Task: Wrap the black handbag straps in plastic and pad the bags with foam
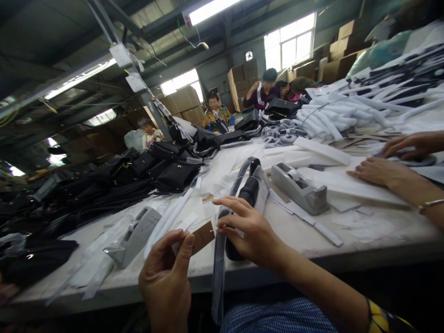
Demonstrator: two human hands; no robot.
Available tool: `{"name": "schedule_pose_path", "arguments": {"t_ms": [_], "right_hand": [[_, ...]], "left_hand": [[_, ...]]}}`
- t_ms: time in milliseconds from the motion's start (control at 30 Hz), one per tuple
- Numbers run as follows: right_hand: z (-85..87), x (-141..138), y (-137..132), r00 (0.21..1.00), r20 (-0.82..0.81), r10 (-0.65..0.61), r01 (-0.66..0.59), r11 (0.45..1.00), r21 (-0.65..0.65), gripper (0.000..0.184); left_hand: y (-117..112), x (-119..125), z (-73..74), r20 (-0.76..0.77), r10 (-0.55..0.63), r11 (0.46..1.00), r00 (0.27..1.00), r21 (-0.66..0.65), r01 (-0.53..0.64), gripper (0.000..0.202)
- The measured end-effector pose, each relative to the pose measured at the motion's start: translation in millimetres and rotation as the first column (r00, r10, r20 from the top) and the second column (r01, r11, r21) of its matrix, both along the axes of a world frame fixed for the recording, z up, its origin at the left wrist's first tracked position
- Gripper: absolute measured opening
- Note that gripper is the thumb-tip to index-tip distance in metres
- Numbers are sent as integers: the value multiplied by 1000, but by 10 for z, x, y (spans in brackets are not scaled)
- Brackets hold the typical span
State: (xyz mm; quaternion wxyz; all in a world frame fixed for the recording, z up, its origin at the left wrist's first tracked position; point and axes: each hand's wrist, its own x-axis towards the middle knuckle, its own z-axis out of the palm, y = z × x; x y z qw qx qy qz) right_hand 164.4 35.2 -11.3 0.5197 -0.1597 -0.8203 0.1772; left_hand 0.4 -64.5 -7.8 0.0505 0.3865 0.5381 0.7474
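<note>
My left hand (166, 277) is near the table's front edge, thumb and fingers pinched on a small brown card tag (203, 237). My right hand (248, 231) rests on a black bag handle (243, 203) partly wrapped in white paper, fingers curled over it and reaching toward the tag. The handle's strap (218, 277) hangs off the table edge toward my lap.
Grey tape dispensers stand at left (137, 236) and right (300, 187). Black bags (166, 169) pile up on the left, white wrapped straps (333, 120) at the back right. A co-worker's two hands (391, 162) work at the right. Several people sit at the far end.
</note>
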Motion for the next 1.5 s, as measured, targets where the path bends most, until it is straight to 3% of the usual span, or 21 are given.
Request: {"name": "schedule_pose_path", "arguments": {"t_ms": [167, 367, 533, 667, 867, 1167, 1300, 1367, 1433, 1500], "right_hand": [[13, 45, 81, 981, 90, 173, -158, 976, -152, 7], [-13, 0, 58, 996, -26, 87, -90, 985, -150, 17], [36, -44, 44, 994, -104, 24, -23, 1000, 12, 17], [115, -56, 43, 999, -26, -19, 22, 992, 126, 17], [219, -7, 123, 994, 114, 2, -25, 980, 199, 14], [82, 29, 148, 984, 125, -128, 134, 990, -45, 5], [-30, 37, 119, 997, 51, -49, 55, 990, -133, 28], [-99, 43, 139, 999, 38, 26, -20, 988, -154, 32], [-152, 41, 170, 997, 35, 62, -55, 983, -174, 29], [-177, 32, 198, 998, 26, 66, -60, 981, -185, 28]], "left_hand": [[138, -46, 73, 28, -13, 1000, 1000, 26, 13, 25], [214, -47, 231, -13, -10, 998, 1000, 65, 11, 23], [184, -47, 227, -2, -45, 998, 999, 44, 45, 24], [156, -14, 229, -47, -30, 999, 998, 22, 31, 23], [120, 1, 214, -136, 58, 998, 989, -19, -61, 27], [88, -1, 200, -90, 18, 1000, 996, 9, -17, 24], [12, 26, 259, -157, 48, 996, 986, 81, -35, 17], [-66, 81, 293, -288, 96, 994, 953, 78, -77, 16], [-146, 187, 306, -479, 95, 995, 873, 72, -69, 18], [-194, 332, 276, -695, -30, 996, 718, 39, 78, 24]]}}
